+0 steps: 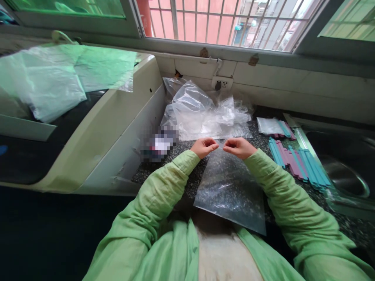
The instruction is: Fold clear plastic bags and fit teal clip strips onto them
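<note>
Left hand and right hand each pinch the far edge of a clear plastic bag lying on the counter; fingertips curl under, hidden; bag's near edge overhangs the lap.

head view: we looked forward and down from above our own chest | close over our left hand and right hand | window ahead beyond them | sink right of them
</note>
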{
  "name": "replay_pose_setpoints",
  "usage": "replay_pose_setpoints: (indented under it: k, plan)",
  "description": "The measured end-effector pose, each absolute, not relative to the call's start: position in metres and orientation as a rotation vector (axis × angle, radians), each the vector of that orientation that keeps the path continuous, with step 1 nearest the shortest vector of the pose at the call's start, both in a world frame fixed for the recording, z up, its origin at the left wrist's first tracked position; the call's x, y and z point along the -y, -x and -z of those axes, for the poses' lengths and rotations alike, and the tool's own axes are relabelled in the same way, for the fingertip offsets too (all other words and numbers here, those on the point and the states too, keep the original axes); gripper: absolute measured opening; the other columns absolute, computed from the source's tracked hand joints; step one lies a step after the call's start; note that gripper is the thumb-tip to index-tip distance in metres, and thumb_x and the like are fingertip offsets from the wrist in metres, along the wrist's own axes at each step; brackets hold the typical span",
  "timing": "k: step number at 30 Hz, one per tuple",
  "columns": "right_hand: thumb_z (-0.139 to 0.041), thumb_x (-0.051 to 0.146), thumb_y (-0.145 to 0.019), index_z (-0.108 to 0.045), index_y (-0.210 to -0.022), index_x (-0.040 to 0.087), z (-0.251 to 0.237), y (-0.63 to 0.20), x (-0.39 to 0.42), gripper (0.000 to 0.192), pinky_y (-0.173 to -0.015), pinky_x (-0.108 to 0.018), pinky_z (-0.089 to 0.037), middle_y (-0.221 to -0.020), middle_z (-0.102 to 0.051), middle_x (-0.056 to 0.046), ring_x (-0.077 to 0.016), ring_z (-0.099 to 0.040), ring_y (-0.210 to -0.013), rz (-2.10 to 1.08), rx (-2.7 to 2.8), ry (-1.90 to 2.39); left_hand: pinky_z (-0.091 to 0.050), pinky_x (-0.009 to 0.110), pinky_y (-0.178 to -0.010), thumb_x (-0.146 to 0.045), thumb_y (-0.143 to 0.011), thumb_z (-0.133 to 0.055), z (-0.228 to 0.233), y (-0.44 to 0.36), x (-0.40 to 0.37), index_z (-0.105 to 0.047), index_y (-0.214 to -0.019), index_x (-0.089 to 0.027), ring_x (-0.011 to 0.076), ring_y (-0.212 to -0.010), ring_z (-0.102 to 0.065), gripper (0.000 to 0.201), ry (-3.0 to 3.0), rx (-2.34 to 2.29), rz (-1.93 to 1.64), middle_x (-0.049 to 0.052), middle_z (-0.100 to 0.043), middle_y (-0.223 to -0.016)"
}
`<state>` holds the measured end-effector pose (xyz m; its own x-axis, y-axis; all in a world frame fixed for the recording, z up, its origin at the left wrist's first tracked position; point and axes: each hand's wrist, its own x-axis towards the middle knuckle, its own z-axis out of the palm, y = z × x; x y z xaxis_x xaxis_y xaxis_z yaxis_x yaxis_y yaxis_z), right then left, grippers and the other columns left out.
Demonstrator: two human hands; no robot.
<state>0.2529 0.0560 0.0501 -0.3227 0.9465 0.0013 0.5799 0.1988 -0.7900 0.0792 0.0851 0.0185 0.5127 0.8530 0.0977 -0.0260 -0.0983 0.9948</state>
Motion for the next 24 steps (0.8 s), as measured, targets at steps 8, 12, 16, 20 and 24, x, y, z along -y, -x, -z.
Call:
replay_pose_setpoints:
  k: [8, 12, 16, 20, 24]
  plan:
    - [-0.055, 0.042, -0.064, -0.055, -0.06, 0.015, -0.0445, -0.2497, -0.0521, 0.027, -0.048, -0.023, -0.033, -0.052, -0.049, 0.001, -0.008, -0.04, -0.048, -0.923, 2.002, 1.407, -0.029, 0.019, -0.046, -0.039, -0.059, -0.064, -0.0111, -0.0796, -0.0888, -0.056, -0.06, -0.011, 0.0046, -0.048, -0.036, 0.028, -1.568, -0.793, -0.893, -0.005, -0.044, -0.048]
    - [-0.054, 0.04, -0.064, -0.056, -0.06, 0.015, -0.0424, -0.2486, -0.0514, 0.025, -0.049, -0.023, -0.035, -0.053, -0.052, 0.0, -0.0085, -0.042, -0.049, -0.897, 1.987, 1.422, -0.028, 0.019, -0.046, -0.037, -0.061, -0.062, -0.0111, -0.0792, -0.0887, -0.056, -0.061, -0.012, 0.0047, -0.047, -0.035, 0.026, -1.602, -0.809, -0.907, -0.005, -0.044, -0.048]
    - [-0.053, 0.037, -0.064, -0.056, -0.06, 0.015, -0.0427, -0.2475, -0.0504, 0.023, -0.05, -0.023, -0.036, -0.053, -0.052, 0.0, -0.0088, -0.042, -0.049, -0.861, 2.011, 1.407, -0.027, 0.019, -0.045, -0.037, -0.06, -0.064, -0.0111, -0.0778, -0.0888, -0.055, -0.06, -0.012, 0.0044, -0.047, -0.034, 0.027, -1.608, -0.82, -0.86, -0.005, -0.042, -0.047]
    - [-0.053, 0.036, -0.065, -0.056, -0.059, 0.015, -0.0436, -0.2477, -0.0494, 0.022, -0.05, -0.023, -0.037, -0.053, -0.054, 0.0, -0.009, -0.043, -0.05, -0.839, 2.029, 1.388, -0.026, 0.019, -0.045, -0.037, -0.059, -0.064, -0.0124, -0.0774, -0.0881, -0.054, -0.058, -0.012, 0.0045, -0.047, -0.034, 0.028, -1.601, -0.805, -0.837, -0.005, -0.042, -0.048]
    - [-0.053, 0.036, -0.066, -0.057, -0.061, 0.015, -0.0434, -0.2475, -0.0493, 0.021, -0.051, -0.023, -0.038, -0.055, -0.056, -0.001, -0.0095, -0.045, -0.051, -0.834, 2.045, 1.391, -0.027, 0.02, -0.045, -0.036, -0.059, -0.064, -0.0143, -0.078, -0.087, -0.052, -0.056, -0.012, 0.0043, -0.045, -0.033, 0.027, -1.628, -0.819, -0.843, -0.006, -0.04, -0.046]
